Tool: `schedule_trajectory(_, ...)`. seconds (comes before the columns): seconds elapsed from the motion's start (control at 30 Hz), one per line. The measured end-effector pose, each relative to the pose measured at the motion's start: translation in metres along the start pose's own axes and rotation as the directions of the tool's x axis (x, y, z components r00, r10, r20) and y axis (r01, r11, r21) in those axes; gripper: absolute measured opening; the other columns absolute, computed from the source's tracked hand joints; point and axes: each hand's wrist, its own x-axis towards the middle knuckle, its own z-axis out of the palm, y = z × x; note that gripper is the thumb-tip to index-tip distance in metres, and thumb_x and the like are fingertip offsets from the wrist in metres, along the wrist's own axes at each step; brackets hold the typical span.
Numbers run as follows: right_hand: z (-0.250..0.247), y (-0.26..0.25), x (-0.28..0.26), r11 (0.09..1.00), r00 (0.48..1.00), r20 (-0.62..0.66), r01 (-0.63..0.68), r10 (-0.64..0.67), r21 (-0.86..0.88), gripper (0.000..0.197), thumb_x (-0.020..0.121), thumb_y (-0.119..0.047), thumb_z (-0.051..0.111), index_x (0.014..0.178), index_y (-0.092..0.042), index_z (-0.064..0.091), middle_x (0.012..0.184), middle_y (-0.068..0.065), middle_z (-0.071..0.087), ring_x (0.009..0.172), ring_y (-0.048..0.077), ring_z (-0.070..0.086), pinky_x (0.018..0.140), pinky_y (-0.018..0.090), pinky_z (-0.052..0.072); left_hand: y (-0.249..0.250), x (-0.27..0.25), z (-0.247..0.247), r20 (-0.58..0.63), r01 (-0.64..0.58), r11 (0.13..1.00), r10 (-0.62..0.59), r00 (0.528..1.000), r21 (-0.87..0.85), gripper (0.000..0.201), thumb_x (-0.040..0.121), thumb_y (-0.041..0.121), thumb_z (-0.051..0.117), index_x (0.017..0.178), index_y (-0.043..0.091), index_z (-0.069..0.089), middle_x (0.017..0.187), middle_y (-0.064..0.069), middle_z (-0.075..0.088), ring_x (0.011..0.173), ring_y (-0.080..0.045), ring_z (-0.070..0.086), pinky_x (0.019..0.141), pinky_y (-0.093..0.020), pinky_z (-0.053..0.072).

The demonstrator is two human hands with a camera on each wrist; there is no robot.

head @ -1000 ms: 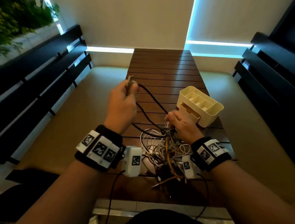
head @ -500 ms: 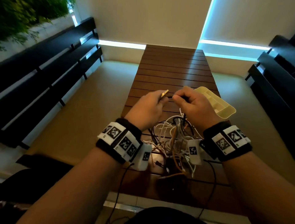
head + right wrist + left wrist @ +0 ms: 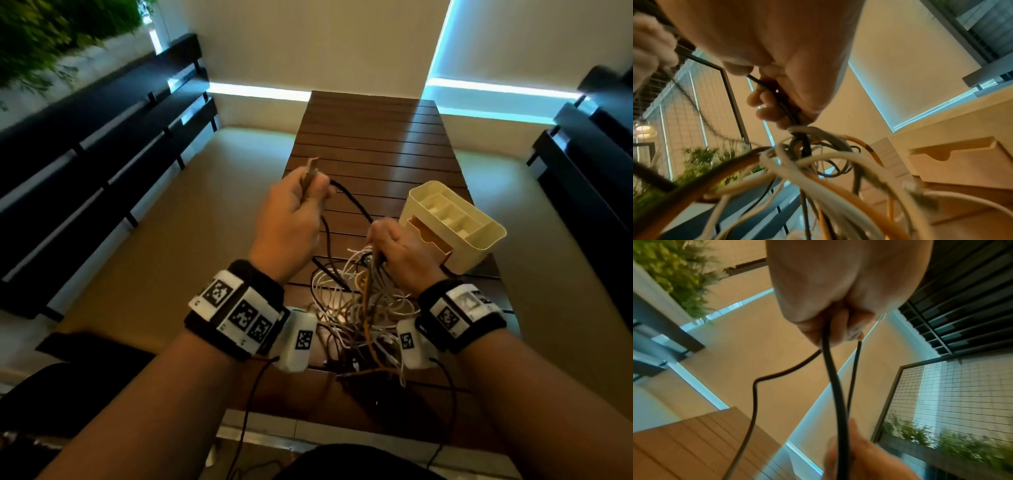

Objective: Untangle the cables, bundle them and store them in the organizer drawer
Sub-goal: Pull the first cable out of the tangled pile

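A tangle of white, orange and black cables (image 3: 359, 308) lies on the near part of the wooden table (image 3: 370, 137). My left hand (image 3: 291, 219) is raised at the tangle's far left and grips the black cable (image 3: 352, 202) near its plug end; in the left wrist view the black cable (image 3: 834, 386) hangs in strands from its curled fingers. My right hand (image 3: 397, 250) sits at the tangle's top and grips the same black cable (image 3: 785, 105) just above the knot of white cables (image 3: 818, 162). The cream organizer (image 3: 452, 226) stands right of my right hand, its drawer (image 3: 962, 162) facing me.
Black slatted benches (image 3: 102, 144) run along both sides of the table. Green plants (image 3: 51, 34) stand at the far left. The far half of the table carries nothing. Sensor leads hang from both wrist cameras over the near table edge.
Half a second ago both hands met close together above the tangle. Now my left hand has pulled up and left with the black cable, and my right hand has dropped onto the tangle.
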Motion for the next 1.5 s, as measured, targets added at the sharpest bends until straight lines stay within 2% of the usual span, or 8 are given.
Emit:
schedule_trajectory(0.17, -0.024, -0.021, 0.013, 0.983, 0.958, -0.250, 0.164, -0.140, 0.078, 0.015, 0.096, -0.040, 0.055, 0.083, -0.033, 0.059, 0.076, 0.005, 0.057, 0.071, 0.030, 0.057, 0.066, 0.042, 0.051, -0.024, -0.010, -0.021, 0.137, 0.262, 0.863, -0.350, 0.927, 0.431, 0.030, 0.105, 0.024, 0.044, 0.083, 0.018, 0.065, 0.071, 0.003, 0.065, 0.061, -0.012, 0.056, 0.053, -0.023, 0.039)
schedule_trajectory(0.27, -0.017, -0.021, 0.012, 0.975, 0.965, -0.146, 0.213, -0.219, -0.056, 0.010, 0.097, -0.028, 0.059, 0.087, -0.026, 0.059, 0.076, -0.002, 0.057, 0.070, 0.013, 0.055, 0.065, 0.030, 0.048, -0.022, -0.008, -0.026, 0.113, 0.168, 0.764, -0.300, 0.947, 0.622, 0.030, 0.106, 0.027, 0.043, 0.078, 0.019, 0.051, 0.066, 0.002, 0.052, 0.061, -0.020, 0.047, 0.052, -0.032, 0.031)
schedule_trajectory(0.4, -0.001, -0.021, 0.008, 0.948, 0.960, -0.046, 0.264, -0.276, -0.175, 0.007, 0.096, -0.019, 0.062, 0.090, -0.021, 0.058, 0.077, -0.010, 0.054, 0.068, -0.001, 0.051, 0.061, 0.009, 0.039, -0.001, 0.000, -0.004, 0.165, 0.043, 0.852, -0.151, 0.975, 0.522, 0.022, 0.105, 0.025, 0.043, 0.121, 0.027, 0.060, 0.076, 0.016, 0.048, 0.063, -0.004, 0.045, 0.056, -0.022, 0.031)
schedule_trajectory(0.6, -0.010, -0.026, 0.008, 0.960, 0.959, -0.077, 0.267, -0.273, -0.087, 0.009, 0.095, -0.033, 0.057, 0.088, -0.027, 0.060, 0.077, -0.009, 0.057, 0.067, 0.005, 0.052, 0.062, 0.025, 0.044, -0.006, 0.008, 0.022, 0.311, 0.007, 0.889, -0.168, 0.936, 0.458, 0.030, 0.104, 0.025, 0.046, 0.074, 0.025, 0.052, 0.070, 0.005, 0.057, 0.063, -0.013, 0.052, 0.060, -0.033, 0.038)
schedule_trajectory(0.93, -0.010, 0.001, -0.012, 1.000, 0.999, -0.032, 0.011, -0.012, -0.024, 0.029, 0.106, -0.037, 0.037, 0.093, -0.024, 0.060, 0.077, 0.000, 0.059, 0.066, 0.006, 0.057, 0.066, 0.032, 0.049, -0.003, 0.007, 0.014, 0.085, 0.156, 0.987, -0.158, 0.984, 0.034, 0.027, 0.105, 0.024, 0.046, 0.087, 0.010, 0.061, 0.049, 0.015, 0.046, 0.044, -0.004, 0.035, 0.048, -0.027, 0.030)
schedule_trajectory(1.1, -0.034, -0.023, -0.007, 0.985, 0.952, -0.258, 0.173, -0.167, 0.002, 0.014, 0.101, -0.027, 0.053, 0.093, -0.025, 0.064, 0.080, -0.015, 0.058, 0.071, 0.003, 0.054, 0.067, 0.020, 0.045, -0.026, -0.005, 0.005, 0.245, 0.249, 0.868, -0.378, 0.893, 0.430, 0.029, 0.106, 0.025, 0.044, 0.087, 0.015, 0.063, 0.073, 0.000, 0.069, 0.044, -0.003, 0.044, 0.050, -0.026, 0.036)
schedule_trajectory(1.27, -0.026, -0.022, -0.005, 0.943, 0.955, -0.101, 0.252, -0.279, -0.220, 0.005, 0.098, -0.019, 0.058, 0.098, -0.023, 0.062, 0.085, -0.016, 0.055, 0.077, -0.006, 0.052, 0.067, 0.009, 0.039, -0.015, -0.002, 0.013, 0.145, 0.068, 0.876, -0.155, 0.977, 0.478, 0.020, 0.104, 0.027, 0.046, 0.111, 0.022, 0.064, 0.075, 0.010, 0.055, 0.060, -0.007, 0.045, 0.058, -0.031, 0.035)
schedule_trajectory(1.5, -0.020, -0.010, -0.011, 0.952, 0.962, -0.088, 0.236, -0.257, -0.197, 0.007, 0.098, -0.025, 0.058, 0.101, -0.029, 0.062, 0.090, -0.015, 0.060, 0.083, 0.002, 0.057, 0.071, 0.019, 0.044, -0.008, -0.006, 0.039, 0.406, -0.081, 0.799, -0.214, 0.888, 0.596, 0.021, 0.104, 0.029, 0.043, 0.089, 0.020, 0.054, 0.081, 0.001, 0.058, 0.073, -0.020, 0.054, 0.059, -0.034, 0.034)
